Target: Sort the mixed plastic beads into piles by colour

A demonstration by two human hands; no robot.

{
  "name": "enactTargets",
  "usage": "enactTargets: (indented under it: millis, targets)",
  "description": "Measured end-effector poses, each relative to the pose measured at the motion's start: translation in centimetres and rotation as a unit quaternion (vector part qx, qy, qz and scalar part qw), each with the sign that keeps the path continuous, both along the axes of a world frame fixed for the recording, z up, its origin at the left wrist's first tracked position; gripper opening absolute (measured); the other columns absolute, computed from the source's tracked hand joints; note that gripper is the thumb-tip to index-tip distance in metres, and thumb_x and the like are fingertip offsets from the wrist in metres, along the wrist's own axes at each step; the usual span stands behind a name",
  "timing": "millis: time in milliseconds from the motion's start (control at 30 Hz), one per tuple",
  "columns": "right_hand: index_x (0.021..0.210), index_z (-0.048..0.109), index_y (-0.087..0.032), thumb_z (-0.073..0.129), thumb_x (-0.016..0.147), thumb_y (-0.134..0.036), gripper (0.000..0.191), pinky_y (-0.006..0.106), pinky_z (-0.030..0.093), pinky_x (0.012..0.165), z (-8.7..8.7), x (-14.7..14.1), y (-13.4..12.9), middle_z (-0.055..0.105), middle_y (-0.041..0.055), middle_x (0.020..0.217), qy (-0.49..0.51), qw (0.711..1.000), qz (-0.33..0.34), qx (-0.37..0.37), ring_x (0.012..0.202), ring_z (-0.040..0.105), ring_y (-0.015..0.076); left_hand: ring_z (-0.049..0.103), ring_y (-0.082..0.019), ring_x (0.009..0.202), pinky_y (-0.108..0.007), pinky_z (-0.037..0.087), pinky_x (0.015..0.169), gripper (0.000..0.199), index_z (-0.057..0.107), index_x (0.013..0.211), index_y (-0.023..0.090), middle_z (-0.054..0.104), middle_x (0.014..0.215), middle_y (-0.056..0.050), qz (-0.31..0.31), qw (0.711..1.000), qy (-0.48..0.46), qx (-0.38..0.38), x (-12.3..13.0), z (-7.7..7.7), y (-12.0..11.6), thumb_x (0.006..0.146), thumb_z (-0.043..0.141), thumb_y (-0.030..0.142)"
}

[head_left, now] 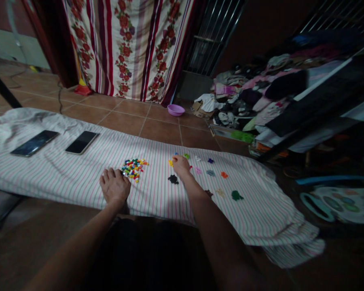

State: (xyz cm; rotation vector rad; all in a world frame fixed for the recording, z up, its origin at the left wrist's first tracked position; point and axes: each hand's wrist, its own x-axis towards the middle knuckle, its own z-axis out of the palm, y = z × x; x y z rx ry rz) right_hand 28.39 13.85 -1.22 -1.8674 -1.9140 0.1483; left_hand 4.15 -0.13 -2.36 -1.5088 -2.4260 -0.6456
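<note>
Multicoloured heap point(133, 168), black pile point(173, 179), dark-green pile point(237, 195), white cloth point(157, 194) with pink and grey-green stripes

Left hand point(114, 186) flat on striped cloth point(157, 198), near edge, beside mixed-colour bead pile point(134, 168). Right hand point(181, 165) among single-colour piles, black pile point(173, 179) nearer. Two phones point(82, 142) far left.

Floral striped curtain point(124, 50), purple basin point(176, 110) (on brown floor tiles point(160, 128)), heaped clothes point(255, 95), two dark-screened phones point(82, 142)
</note>
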Motion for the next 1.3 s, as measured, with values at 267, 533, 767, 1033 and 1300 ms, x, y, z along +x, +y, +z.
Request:
enactTargets:
  millis: [267, 533, 767, 1033, 1300]
  targets:
    - [0.091, 0.073, -0.02, 0.047, 0.081, -0.014, 0.029, 0.03, 0.045, 0.083, -0.5, 0.3, 0.1, 0.071, 0.0095, 0.093, -0.002, 1.0, -0.008, -0.018, 0.094, 0.064, 0.0222, 0.04, -0.034, 0.127, -0.049, 0.031, 0.102, 0.035, 0.061, 0.099, 0.012, 0.056, 0.121, -0.019, -0.008, 1.0, -0.009, 0.002, 0.0, 0.2, -0.1, 0.081, 0.036, 0.029]
    - [0.098, 0.072, -0.021, 0.042, 0.084, -0.013, 0.034, 0.028, 0.045, 0.086, 0.6, -0.2, 0.0, 0.071, 0.0063, 0.101, 0.004, 1.0, 0.026, -0.001, 0.097, 0.064, 0.0191, 0.042, -0.033, 0.125, -0.048, 0.031, 0.102, 0.034, 0.06, 0.099, 0.012, 0.058, 0.117, -0.019, -0.002, 1.0, 0.009, -0.001, 0.0, 0.1, 0.0, 0.081, 0.037, 0.029]
    - [0.098, 0.07, -0.02, 0.046, 0.081, -0.008, 0.032, 0.028, 0.044, 0.089, 1.5, -3.2, -2.0, 0.069, 0.0057, 0.101, 0.06, 0.994, 0.095, 0.016, 0.096, 0.062, 0.0171, 0.042, -0.034, 0.125, -0.049, 0.03, 0.103, 0.035, 0.061, 0.099, 0.011, 0.057, 0.119, -0.02, -0.004, 1.0, -0.003, 0.003, 0.0, 0.0, 0.0, 0.08, 0.038, 0.029]
    - [0.086, 0.067, -0.021, 0.052, 0.081, -0.014, 0.016, 0.025, 0.045, 0.078, 1.4, -8.8, -6.9, 0.065, 0.0018, 0.089, 0.136, 0.965, 0.226, -0.017, 0.082, 0.059, 0.0136, 0.042, -0.034, 0.125, -0.047, 0.031, 0.103, 0.033, 0.061, 0.099, 0.011, 0.056, 0.121, -0.019, 0.004, 1.0, 0.014, 0.009, 0.0, -0.3, 0.1, 0.081, 0.038, 0.028]
    - [0.097, 0.057, -0.021, 0.06, 0.082, -0.027, 0.016, 0.028, 0.044, 0.079, 1.0, -11.8, -11.5, 0.061, 0.003, 0.094, 0.063, 0.967, 0.238, -0.067, 0.088, 0.057, 0.0163, 0.043, -0.033, 0.125, -0.047, 0.031, 0.103, 0.033, 0.061, 0.098, 0.011, 0.057, 0.12, -0.019, 0.0, 1.0, 0.023, 0.015, -0.1, -0.4, 0.0, 0.083, 0.037, 0.028]
